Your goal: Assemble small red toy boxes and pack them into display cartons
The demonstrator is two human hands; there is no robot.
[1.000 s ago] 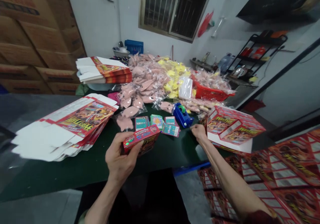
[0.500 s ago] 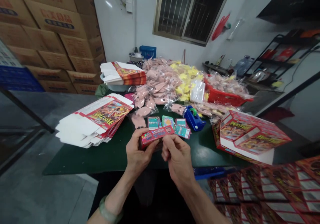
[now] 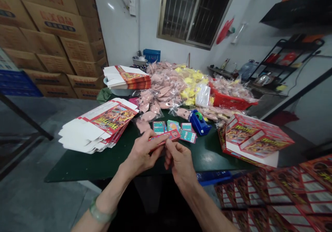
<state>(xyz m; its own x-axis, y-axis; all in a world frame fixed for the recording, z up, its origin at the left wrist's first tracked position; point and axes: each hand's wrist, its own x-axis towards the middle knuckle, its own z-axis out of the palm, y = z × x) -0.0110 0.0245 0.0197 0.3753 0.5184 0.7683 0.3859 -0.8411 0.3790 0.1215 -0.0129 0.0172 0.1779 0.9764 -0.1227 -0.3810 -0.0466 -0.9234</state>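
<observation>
My left hand (image 3: pixel 144 151) is closed around a small red printed box (image 3: pixel 173 134), held low over the table's front part. Its fingers lie across the top and cover much of the left end. At the near right edge, my right hand (image 3: pixel 181 159) pinches the box between thumb and forefinger, other fingers curled in. Just beyond the box lie small piles of printed cards (image 3: pixel 187 136), teal and green. A blue tape dispenser (image 3: pixel 201 124) with green tape stands to their right. Several pink pieces in clear bags (image 3: pixel 148 116) lie behind the cards.
Flat unfolded cartons (image 3: pixel 114 118) are stacked on the left of the green table (image 3: pixel 98 166). Another carton stack (image 3: pixel 137 81) sits behind. A heap of bagged pink and yellow pieces (image 3: pixel 168 83) fills the back, beside a red basket (image 3: pixel 230 102). Assembled red boxes (image 3: pixel 259 138) stand right.
My left hand has shifted its fingers over the top of the box, which has tipped flatter, hiding more print. My right hand has moved slightly left along its near edge.
</observation>
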